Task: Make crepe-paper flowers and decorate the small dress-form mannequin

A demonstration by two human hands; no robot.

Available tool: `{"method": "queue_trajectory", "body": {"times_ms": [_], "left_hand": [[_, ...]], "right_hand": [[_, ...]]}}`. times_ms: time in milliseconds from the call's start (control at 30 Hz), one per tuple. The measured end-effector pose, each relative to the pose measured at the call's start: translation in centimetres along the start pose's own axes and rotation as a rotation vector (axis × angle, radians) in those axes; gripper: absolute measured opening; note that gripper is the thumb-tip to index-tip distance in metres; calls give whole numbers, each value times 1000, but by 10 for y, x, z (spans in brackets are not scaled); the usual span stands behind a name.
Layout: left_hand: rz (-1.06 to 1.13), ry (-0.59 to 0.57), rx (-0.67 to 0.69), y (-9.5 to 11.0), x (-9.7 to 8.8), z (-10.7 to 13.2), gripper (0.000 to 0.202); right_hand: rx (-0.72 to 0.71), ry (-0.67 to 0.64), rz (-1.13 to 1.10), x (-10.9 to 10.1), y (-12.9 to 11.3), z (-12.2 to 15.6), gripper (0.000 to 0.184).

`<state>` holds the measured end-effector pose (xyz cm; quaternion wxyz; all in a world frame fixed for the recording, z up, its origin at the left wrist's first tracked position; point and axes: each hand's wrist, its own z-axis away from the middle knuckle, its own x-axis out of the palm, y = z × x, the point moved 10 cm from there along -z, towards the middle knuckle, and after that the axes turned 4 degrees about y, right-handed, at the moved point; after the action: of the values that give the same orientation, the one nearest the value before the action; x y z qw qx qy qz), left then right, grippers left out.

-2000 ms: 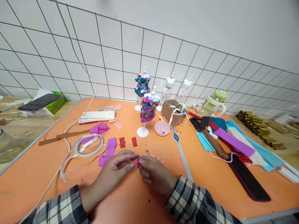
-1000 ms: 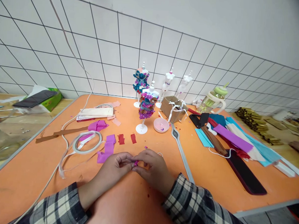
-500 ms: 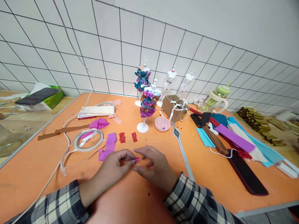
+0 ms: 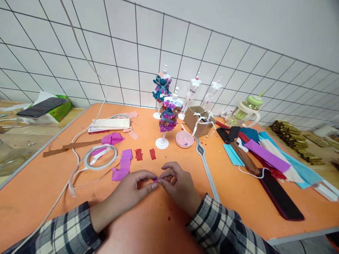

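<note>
My left hand (image 4: 132, 187) pinches a tiny pink-and-red scrap of crepe paper (image 4: 155, 181) between thumb and forefinger. From the other side, my right hand (image 4: 181, 186) has its thumb and forefinger closed at the same scrap, mostly covering it. Just beyond the hands lie two red paper pieces (image 4: 152, 154) and a bent strip of purple crepe paper (image 4: 123, 166). Behind them stands a small white dress-form mannequin (image 4: 170, 116) wrapped in purple, blue and brown paper petals. A pink bowl (image 4: 185, 144) with a few small bits inside sits beside its base.
A roll of white tape (image 4: 86, 162) and a white cord (image 4: 78, 161) lie left. Further back are more mannequins (image 4: 162, 88) and a cardboard box (image 4: 192, 122) with ribbon. On the right are a grey zip strip (image 4: 208, 171), crepe sheets (image 4: 268, 156), a dark phone (image 4: 281, 197) and a bottle (image 4: 242, 113).
My right hand has closed from spread fingers into a pinch at the scrap. My left hand keeps its pinch nearly in place. The view has shifted slightly.
</note>
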<state>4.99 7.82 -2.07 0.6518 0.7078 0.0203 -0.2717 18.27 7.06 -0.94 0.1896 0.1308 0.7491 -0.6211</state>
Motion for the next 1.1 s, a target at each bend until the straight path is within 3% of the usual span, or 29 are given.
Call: {"method": "queue_trajectory", "body": {"times_ms": [167, 267, 400, 533, 733, 967, 1100], "left_hand": [[-84, 22, 45, 7, -4, 0, 22], [-38, 64, -17, 4, -13, -2, 22], [30, 105, -86, -5, -21, -5, 22], [65, 114, -97, -12, -22, -7, 23], [107, 134, -102, -17, -25, -9, 20], [152, 155, -111, -15, -29, -8, 20], [173, 162, -144, -15, -31, -8, 21]], "right_hand": [[-129, -16, 123, -7, -13, -2, 25], [-198, -42, 422, -23, -14, -8, 12], [-46, -185, 784, -36, 7, -11, 12], [129, -353, 1026, -28, 21, -2, 18], [203, -374, 1166, -17, 23, 6, 27], [43, -317, 1134, -12, 24, 2, 20], [91, -360, 1192, -10, 27, 4, 24]]}}
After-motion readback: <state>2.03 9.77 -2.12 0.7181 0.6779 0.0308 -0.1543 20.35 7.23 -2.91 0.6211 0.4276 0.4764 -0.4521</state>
